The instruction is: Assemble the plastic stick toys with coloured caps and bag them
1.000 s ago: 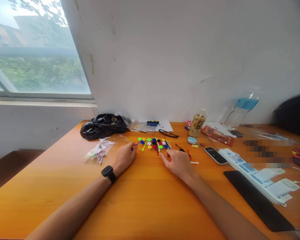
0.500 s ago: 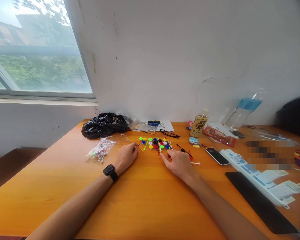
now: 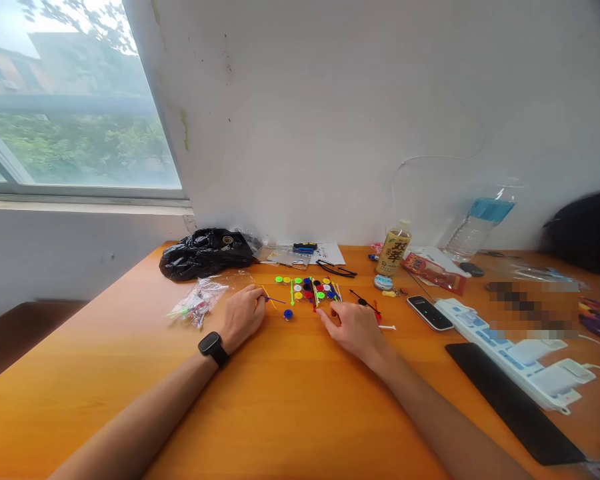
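Small round coloured discs and thin coloured sticks lie in a cluster on the orange table. My left hand, with a black watch on its wrist, pinches a thin dark purple stick at the cluster's left side. One blue disc lies apart, just in front of the cluster between my hands. My right hand rests on the table at the cluster's right front corner, its fingers touching the sticks there; whether it grips one is hidden.
A clear bag of coloured parts and a black plastic bag lie to the left. Glasses, a drink bottle, a phone, a white power strip and a black pad are on the right.
My left hand has drawn back toward me with the purple stick. A blue disc now lies apart in front of the cluster. The right hand has barely moved.
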A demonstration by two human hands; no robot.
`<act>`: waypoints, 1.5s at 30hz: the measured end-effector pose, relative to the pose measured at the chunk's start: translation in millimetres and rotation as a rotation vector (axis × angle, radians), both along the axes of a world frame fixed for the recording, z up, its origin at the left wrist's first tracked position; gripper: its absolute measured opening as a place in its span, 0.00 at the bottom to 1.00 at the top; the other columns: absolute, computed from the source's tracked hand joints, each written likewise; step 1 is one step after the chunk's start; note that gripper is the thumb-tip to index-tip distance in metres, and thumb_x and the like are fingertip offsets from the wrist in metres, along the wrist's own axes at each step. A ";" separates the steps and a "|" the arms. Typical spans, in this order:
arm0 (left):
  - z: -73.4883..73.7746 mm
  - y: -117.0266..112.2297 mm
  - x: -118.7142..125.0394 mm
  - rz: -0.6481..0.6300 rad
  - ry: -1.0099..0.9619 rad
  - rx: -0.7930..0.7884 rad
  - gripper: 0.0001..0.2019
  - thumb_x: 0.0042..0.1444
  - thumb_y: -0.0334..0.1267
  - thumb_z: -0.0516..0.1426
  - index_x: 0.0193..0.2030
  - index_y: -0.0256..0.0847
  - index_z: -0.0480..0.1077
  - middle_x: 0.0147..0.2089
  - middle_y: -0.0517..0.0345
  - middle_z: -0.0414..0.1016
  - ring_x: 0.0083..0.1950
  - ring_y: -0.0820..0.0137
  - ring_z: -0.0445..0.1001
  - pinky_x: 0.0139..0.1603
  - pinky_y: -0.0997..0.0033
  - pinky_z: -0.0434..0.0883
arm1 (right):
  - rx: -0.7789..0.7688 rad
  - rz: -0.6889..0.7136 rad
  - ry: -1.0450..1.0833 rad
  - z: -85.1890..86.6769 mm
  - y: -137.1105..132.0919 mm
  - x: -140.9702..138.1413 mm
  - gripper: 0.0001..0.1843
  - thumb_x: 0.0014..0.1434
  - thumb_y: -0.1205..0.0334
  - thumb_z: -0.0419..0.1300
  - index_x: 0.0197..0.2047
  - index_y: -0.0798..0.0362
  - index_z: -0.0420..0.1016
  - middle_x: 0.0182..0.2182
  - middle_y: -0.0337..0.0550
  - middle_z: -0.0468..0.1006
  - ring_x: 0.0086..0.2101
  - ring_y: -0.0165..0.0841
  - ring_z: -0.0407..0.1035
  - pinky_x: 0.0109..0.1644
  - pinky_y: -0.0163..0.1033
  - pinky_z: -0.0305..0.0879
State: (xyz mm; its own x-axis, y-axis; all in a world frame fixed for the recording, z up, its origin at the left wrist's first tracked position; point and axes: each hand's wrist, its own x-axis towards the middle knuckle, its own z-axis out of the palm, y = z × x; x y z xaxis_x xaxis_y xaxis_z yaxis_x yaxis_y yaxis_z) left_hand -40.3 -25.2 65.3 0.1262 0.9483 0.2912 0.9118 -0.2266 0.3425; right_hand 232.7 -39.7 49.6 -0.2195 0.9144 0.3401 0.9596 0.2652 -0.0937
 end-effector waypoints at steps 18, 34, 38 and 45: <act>-2.7 6.0 -5.2 -0.078 -0.164 -0.106 0.19 0.64 0.34 0.46 0.40 0.41 0.79 0.49 0.48 0.84 0.52 0.58 0.79 0.54 0.63 0.70 | -0.203 0.737 0.236 -19.8 -9.3 -18.7 0.33 0.67 0.55 0.64 0.73 0.45 0.65 0.73 0.49 0.62 0.70 0.46 0.57 0.74 0.55 0.56; -42.8 27.2 -11.2 -0.299 -0.422 -0.170 0.19 0.63 0.37 0.47 0.41 0.40 0.80 0.53 0.51 0.84 0.56 0.59 0.78 0.62 0.63 0.71 | -0.200 0.741 0.299 -16.7 -8.0 -18.7 0.25 0.66 0.57 0.65 0.65 0.48 0.73 0.64 0.51 0.74 0.63 0.44 0.66 0.69 0.52 0.63; -38.2 22.3 -8.8 -0.331 -0.355 -0.127 0.18 0.65 0.40 0.49 0.50 0.41 0.80 0.55 0.50 0.82 0.57 0.58 0.77 0.62 0.62 0.70 | -0.198 0.757 0.305 -13.5 -8.6 -17.9 0.22 0.66 0.58 0.65 0.62 0.48 0.76 0.61 0.51 0.75 0.61 0.44 0.68 0.67 0.50 0.65; -20.4 15.5 -2.1 -0.451 -0.255 -0.126 0.18 0.71 0.46 0.49 0.42 0.44 0.80 0.47 0.52 0.83 0.49 0.61 0.76 0.57 0.64 0.72 | -0.134 0.730 0.349 -11.9 -7.3 -17.8 0.11 0.69 0.60 0.61 0.53 0.50 0.78 0.50 0.49 0.80 0.51 0.40 0.72 0.58 0.46 0.69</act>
